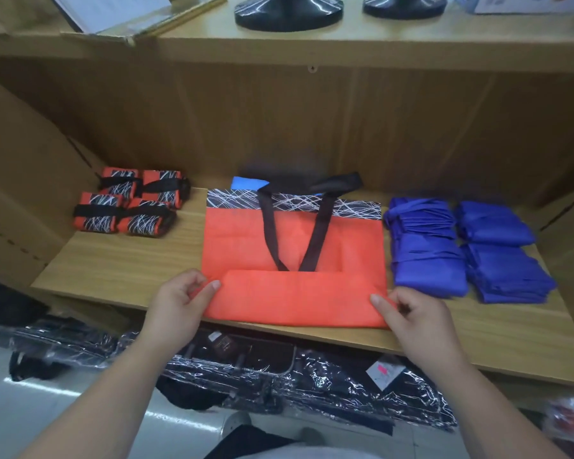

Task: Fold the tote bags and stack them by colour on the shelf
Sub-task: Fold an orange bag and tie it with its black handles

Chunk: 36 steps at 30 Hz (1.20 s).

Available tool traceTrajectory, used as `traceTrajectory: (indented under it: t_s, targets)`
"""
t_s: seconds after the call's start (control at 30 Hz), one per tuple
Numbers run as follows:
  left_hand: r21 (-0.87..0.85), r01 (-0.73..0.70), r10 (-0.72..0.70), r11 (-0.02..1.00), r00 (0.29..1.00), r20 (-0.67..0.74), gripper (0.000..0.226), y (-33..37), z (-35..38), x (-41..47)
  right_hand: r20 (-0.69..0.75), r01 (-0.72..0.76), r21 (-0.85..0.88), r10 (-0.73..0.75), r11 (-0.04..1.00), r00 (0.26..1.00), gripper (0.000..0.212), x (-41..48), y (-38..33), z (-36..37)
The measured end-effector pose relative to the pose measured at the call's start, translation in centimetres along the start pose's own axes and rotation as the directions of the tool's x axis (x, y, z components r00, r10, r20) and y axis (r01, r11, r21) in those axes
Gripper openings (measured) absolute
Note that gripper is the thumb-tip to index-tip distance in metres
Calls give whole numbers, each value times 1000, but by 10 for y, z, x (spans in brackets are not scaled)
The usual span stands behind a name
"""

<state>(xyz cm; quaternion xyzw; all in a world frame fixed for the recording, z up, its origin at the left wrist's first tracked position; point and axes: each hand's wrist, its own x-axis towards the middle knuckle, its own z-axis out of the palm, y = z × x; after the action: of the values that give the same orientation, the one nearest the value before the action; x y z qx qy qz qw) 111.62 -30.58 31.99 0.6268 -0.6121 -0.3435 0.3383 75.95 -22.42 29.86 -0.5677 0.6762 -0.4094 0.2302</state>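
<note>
At frame centre, on the shelf (130, 260), the orange tote bag (292, 240) lies flat, its bottom edge folded up once. The left hand (176, 303) and right hand (421, 319) pinch the fold's ends in their fingers (212, 286). The next move likely calls for folding upward again.

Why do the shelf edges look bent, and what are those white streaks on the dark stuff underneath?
Head view: the wide-angle lens bows the edges of the shelf; in the same view, the streaks are light glaring off plastic wrapped round the dark goods below, and the black bases up top shine likewise; the orange bag is evenly lit, with its handles blurred at the far end.
</note>
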Motion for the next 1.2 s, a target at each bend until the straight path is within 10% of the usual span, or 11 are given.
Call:
traceTrajectory:
  t_s: [0.37, 0.63, 0.7, 0.9, 1.2]
  targets:
    - [199, -214, 231, 956, 971, -65, 39, -20, 13, 2, -18, 8, -118, -10, 993, 1000, 33, -2, 6, 4]
    - [339, -420, 454, 842, 891, -23, 5, -28, 13, 5, 151, 428, -235, -402, 873, 903, 30, 2, 10, 9]
    - [397, -488, 498, 777, 863, 85, 32, -32, 7, 3, 205, 450, -204, -412, 869, 888, 23, 3, 15, 6]
    - [469, -584, 492, 662, 811, 316, 61, -42, -15, -4, 411, 408, -260, -282, 875, 867, 74, -4, 22, -11]
    - [-58, -213, 220, 975, 949, 227, 23, -9, -25, -22, 328, 80, 61, -96, 995, 940, 46, -18, 0, -32]
